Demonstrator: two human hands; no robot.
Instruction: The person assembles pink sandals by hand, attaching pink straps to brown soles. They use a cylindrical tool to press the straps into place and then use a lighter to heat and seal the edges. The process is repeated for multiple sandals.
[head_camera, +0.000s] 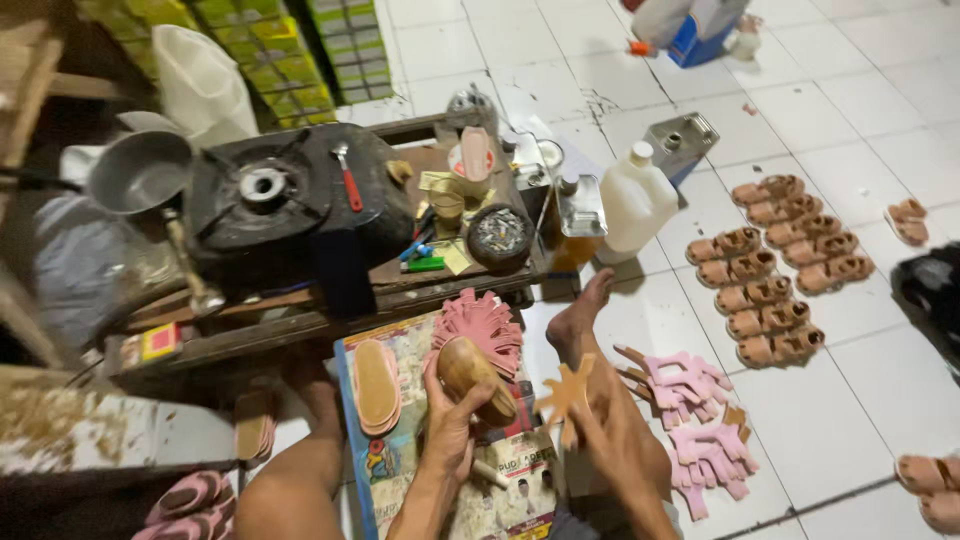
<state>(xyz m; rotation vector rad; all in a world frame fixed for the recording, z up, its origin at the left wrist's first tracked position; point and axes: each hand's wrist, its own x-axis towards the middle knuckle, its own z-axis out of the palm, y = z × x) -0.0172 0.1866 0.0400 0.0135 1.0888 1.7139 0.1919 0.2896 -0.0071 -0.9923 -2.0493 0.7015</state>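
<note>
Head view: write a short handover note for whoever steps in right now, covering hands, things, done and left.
Left hand grips a wooden shoe form over the printed board. Right hand holds a tan strap piece, not yet on the form.
A pink sole and pink strap pile lie on the board; more pink straps lie on the floor.
Done: brown sandals in rows on the tiles.
Left: the loose straps, still unassembled.

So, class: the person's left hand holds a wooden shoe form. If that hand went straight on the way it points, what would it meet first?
Probably the pink fringed shoe upper lying just beyond the left hand and its wooden shoe form; depth is hard to judge from one view.
</note>
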